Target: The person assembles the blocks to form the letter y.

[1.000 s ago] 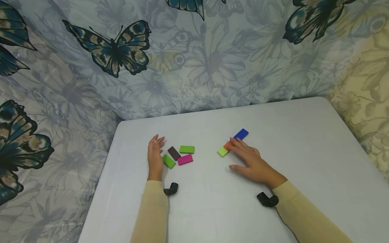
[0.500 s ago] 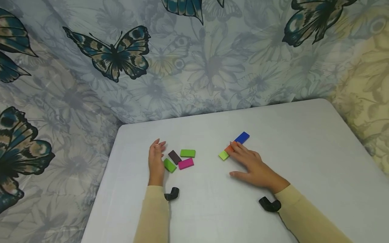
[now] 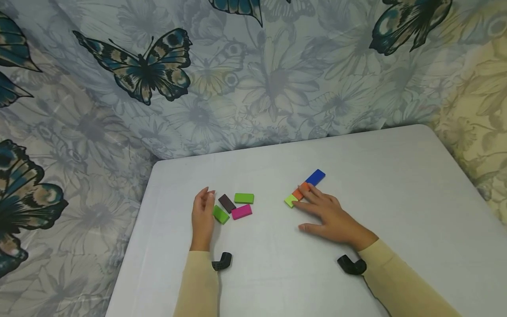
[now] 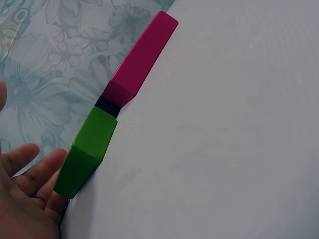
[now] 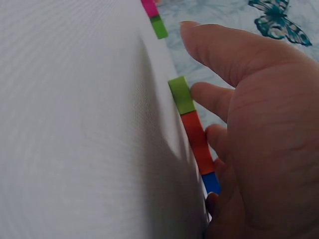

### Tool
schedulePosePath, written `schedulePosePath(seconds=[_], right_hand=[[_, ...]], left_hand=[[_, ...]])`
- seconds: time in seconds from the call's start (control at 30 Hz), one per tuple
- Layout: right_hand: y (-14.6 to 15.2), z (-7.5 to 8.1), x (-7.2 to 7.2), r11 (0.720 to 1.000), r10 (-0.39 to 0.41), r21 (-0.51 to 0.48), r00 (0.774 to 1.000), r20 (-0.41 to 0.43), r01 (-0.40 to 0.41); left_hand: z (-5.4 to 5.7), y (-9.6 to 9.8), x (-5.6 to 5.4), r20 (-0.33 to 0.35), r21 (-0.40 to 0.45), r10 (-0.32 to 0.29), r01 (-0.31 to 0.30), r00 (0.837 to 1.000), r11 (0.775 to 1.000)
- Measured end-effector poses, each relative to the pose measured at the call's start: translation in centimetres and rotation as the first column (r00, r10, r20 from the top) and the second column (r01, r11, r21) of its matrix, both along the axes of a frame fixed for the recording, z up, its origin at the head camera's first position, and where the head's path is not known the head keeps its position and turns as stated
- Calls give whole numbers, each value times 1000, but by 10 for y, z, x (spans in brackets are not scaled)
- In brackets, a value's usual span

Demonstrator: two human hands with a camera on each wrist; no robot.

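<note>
My right hand (image 3: 326,215) rests with spread fingers on a diagonal row of small blocks. In that row, a lime green block (image 3: 291,200) lies nearest me, an orange block (image 3: 299,191) in the middle and a blue block (image 3: 315,177) at the far end. Fingertips touch the lime and orange blocks; the thumb stands apart. On the left, my left hand (image 3: 203,218) stands on its edge beside a green block (image 3: 221,214), holding nothing. Close by lie a dark brown block (image 3: 227,203), a magenta block (image 3: 241,212) and another green block (image 3: 244,198).
The blocks lie on a white table (image 3: 269,264), whose far edge meets a wall cloth (image 3: 277,79) printed with butterflies and flowers. A black wrist camera (image 3: 222,261) sits at the left wrist, and a second black camera (image 3: 351,265) at the right.
My right index finger has come down onto the lime green block. The left hand has drawn slightly toward me, its fingers closer together. The blocks have stayed in place.
</note>
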State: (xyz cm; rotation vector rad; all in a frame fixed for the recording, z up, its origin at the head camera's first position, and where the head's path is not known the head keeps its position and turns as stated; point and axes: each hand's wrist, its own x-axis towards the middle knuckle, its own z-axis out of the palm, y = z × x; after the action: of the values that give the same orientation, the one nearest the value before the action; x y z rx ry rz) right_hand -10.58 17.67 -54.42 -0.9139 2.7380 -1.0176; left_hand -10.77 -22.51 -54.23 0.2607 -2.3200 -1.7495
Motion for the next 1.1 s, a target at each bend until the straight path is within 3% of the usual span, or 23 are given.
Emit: schedulePosePath(seconds=[0.13, 0.27, 0.43, 0.53, 0.67, 0.87, 1.1], right_hand=[[0, 2, 1, 1000, -5, 10, 1000, 13, 5], [-1, 4, 1, 1000, -4, 11, 1000, 23, 3], [0, 4, 0, 1000, -1, 4, 1000, 23, 1], [0, 4, 0, 1000, -1, 2, 1000, 23, 1], [0, 4, 1, 1000, -3, 3, 1000, 23, 2], [0, 4, 1, 1000, -1, 1, 1000, 25, 1], [0, 3, 1, 1000, 7, -14, 1000, 17, -7]], left_hand=[[-1, -1, 9, 17, -39, -16, 17, 1000, 999], [-2, -3, 17, 45, -124, -75, 80, 996, 989], [-4, -9, 23, 57, -267, -184, 193, 981, 944], [-3, -11, 26, 48, -336, -213, 217, 976, 916], [-5, -13, 26, 27, -371, -202, 197, 979, 908], [-7, -15, 26, 13, -400, -132, 126, 991, 908], [-3, -13, 27, 11, -389, -44, 44, 999, 920]])
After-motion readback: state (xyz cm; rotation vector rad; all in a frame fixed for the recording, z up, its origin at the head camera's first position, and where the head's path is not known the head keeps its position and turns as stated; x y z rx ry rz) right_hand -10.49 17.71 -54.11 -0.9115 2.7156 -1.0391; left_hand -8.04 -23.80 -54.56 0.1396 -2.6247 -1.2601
